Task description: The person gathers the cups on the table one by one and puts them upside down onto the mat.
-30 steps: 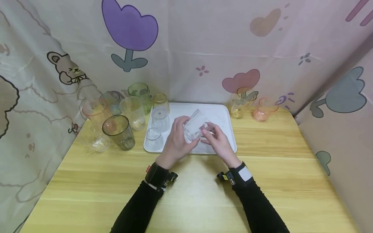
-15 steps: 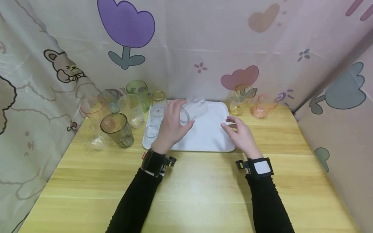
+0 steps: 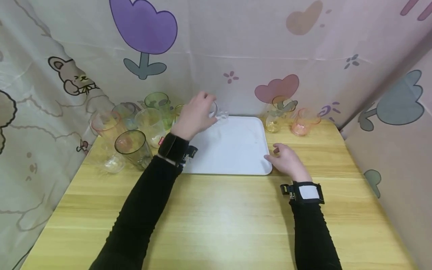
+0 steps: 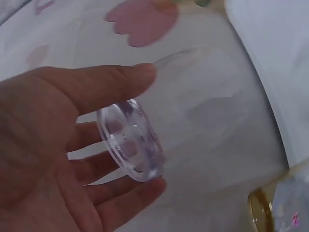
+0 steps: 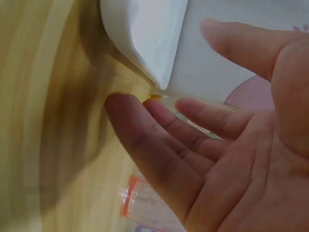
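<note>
My left hand [image 3: 197, 114] grips a clear drinking glass [image 4: 128, 140] by its thick base, over the tray's back edge. In the left wrist view its thumb lies on one side and its fingers on the other, and the see-through body stretches away from the palm. Below it lies the white tray [image 3: 229, 146]. My right hand [image 3: 287, 161] is by the tray's front right corner, its fingers loosely bent and holding nothing. Beside the left hand stands a gold-rimmed glass [image 4: 260, 212], mostly covered by that hand in the head view.
Left of the tray stand several glasses, among them a smoky dark one [image 3: 133, 150], a green one [image 3: 158, 103] and a red-rimmed one [image 3: 106, 122]. A yellow glass [image 3: 273, 123] and an orange-pink glass [image 3: 300, 127] stand right of the tray. A patterned curtain [image 3: 209, 45] hangs close behind.
The right hand has let go of the clear glass and moved right to the tray's corner. The left hand has carried the glass back and left, toward the tray's back edge.
</note>
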`<control>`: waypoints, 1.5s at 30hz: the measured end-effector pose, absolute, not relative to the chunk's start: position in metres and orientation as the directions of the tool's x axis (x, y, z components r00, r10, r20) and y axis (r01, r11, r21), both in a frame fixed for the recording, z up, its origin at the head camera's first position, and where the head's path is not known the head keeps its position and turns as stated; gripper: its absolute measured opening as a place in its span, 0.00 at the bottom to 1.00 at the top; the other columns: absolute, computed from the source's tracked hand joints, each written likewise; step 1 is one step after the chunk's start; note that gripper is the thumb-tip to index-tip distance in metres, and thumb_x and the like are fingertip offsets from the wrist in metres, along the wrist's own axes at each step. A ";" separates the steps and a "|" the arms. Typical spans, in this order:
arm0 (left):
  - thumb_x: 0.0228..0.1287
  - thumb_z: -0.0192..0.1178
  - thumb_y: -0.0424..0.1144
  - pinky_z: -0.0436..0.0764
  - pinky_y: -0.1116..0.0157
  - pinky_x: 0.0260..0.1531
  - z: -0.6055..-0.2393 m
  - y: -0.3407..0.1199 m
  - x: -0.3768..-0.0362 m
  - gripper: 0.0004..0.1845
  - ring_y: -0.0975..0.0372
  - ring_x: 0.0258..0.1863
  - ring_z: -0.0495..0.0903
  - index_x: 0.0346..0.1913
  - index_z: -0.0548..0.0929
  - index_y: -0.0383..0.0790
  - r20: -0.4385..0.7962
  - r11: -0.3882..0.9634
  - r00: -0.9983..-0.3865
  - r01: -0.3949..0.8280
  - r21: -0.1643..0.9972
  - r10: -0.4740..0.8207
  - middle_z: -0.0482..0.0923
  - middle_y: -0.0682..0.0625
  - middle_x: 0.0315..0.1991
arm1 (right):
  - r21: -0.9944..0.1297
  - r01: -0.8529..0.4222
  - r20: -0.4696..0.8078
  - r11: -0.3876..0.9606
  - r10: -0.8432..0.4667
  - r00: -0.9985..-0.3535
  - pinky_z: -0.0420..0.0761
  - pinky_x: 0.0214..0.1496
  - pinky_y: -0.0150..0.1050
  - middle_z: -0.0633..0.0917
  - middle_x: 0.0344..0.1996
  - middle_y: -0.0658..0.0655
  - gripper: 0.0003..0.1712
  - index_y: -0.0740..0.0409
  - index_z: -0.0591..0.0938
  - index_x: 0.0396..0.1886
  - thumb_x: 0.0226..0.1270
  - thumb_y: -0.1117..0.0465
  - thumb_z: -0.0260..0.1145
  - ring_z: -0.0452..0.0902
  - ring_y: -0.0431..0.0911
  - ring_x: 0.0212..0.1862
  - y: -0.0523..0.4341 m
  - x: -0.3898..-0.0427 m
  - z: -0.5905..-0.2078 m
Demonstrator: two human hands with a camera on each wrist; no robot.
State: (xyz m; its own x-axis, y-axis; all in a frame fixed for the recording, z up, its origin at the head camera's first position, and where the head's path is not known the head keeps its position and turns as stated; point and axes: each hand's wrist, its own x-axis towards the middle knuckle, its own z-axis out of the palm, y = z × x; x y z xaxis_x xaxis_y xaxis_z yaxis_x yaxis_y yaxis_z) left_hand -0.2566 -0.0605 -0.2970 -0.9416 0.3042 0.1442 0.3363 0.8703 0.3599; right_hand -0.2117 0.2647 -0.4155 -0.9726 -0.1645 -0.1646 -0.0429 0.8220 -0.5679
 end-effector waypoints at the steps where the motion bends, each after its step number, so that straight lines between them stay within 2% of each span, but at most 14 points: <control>1: 0.65 0.72 0.40 0.83 0.50 0.58 -0.296 -0.060 -0.261 0.36 0.49 0.63 0.76 0.73 0.71 0.37 0.121 0.879 -0.943 0.334 0.339 0.311 0.70 0.37 0.69 | -0.566 -0.040 -0.171 0.823 -0.165 -0.971 0.74 0.66 0.65 0.76 0.63 0.78 0.42 0.76 0.63 0.75 0.76 0.51 0.64 0.74 0.69 0.64 0.264 -0.212 -0.417; 6: 0.65 0.72 0.38 0.82 0.48 0.58 -0.294 -0.058 -0.280 0.34 0.48 0.61 0.77 0.71 0.72 0.35 0.029 0.902 -0.938 0.339 0.269 0.344 0.72 0.37 0.67 | -0.553 -0.049 -0.179 0.832 -0.176 -0.968 0.80 0.59 0.61 0.79 0.58 0.77 0.38 0.78 0.65 0.73 0.73 0.61 0.67 0.78 0.66 0.57 0.260 -0.214 -0.423; 13: 0.65 0.70 0.35 0.83 0.52 0.55 -0.294 -0.054 -0.301 0.26 0.49 0.56 0.79 0.63 0.75 0.34 -0.086 0.924 -0.934 0.326 0.197 0.348 0.78 0.40 0.59 | -0.518 -0.056 -0.170 0.854 -0.167 -0.971 0.82 0.53 0.56 0.82 0.53 0.75 0.34 0.78 0.69 0.70 0.67 0.70 0.67 0.79 0.62 0.50 0.256 -0.216 -0.428; 21: 0.64 0.72 0.36 0.82 0.50 0.54 -0.309 -0.046 -0.327 0.19 0.50 0.48 0.82 0.56 0.83 0.35 -0.175 0.945 -0.933 0.292 0.145 0.315 0.84 0.42 0.51 | -0.513 -0.028 -0.195 0.858 -0.149 -0.969 0.83 0.54 0.55 0.82 0.54 0.74 0.32 0.76 0.70 0.70 0.69 0.71 0.67 0.80 0.61 0.51 0.256 -0.216 -0.429; 28: 0.66 0.69 0.35 0.83 0.51 0.55 -0.322 -0.047 -0.336 0.18 0.50 0.50 0.81 0.57 0.84 0.34 -0.198 0.953 -0.934 0.282 0.110 0.299 0.84 0.41 0.52 | -0.504 -0.027 -0.193 0.864 -0.143 -0.971 0.83 0.54 0.55 0.82 0.54 0.74 0.31 0.76 0.71 0.69 0.69 0.72 0.67 0.80 0.61 0.52 0.255 -0.217 -0.430; 33: 0.67 0.68 0.33 0.83 0.51 0.55 -0.326 -0.049 -0.334 0.16 0.49 0.50 0.81 0.56 0.84 0.33 -0.199 0.952 -0.934 0.276 0.134 0.298 0.84 0.40 0.52 | -0.509 -0.034 -0.187 0.860 -0.149 -0.971 0.83 0.55 0.55 0.82 0.54 0.74 0.31 0.77 0.71 0.69 0.68 0.72 0.67 0.80 0.61 0.53 0.254 -0.216 -0.430; 45: 0.66 0.70 0.34 0.79 0.47 0.62 -0.334 -0.045 -0.346 0.23 0.47 0.55 0.79 0.62 0.80 0.34 -0.253 0.970 -0.936 0.232 0.075 0.244 0.80 0.39 0.57 | -0.494 -0.032 -0.188 0.869 -0.143 -0.972 0.83 0.54 0.54 0.82 0.54 0.73 0.31 0.76 0.71 0.69 0.68 0.72 0.67 0.80 0.60 0.52 0.254 -0.217 -0.430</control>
State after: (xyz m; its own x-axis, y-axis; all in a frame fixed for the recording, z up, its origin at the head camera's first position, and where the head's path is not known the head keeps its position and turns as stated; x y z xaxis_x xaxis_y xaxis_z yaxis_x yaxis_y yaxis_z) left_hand -0.3464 -0.0447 -0.3343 -0.9363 0.2438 -0.2528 0.2324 0.9698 0.0747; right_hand -0.2166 0.2542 -0.4298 -0.9716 -0.1431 -0.1883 -0.0323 0.8690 -0.4938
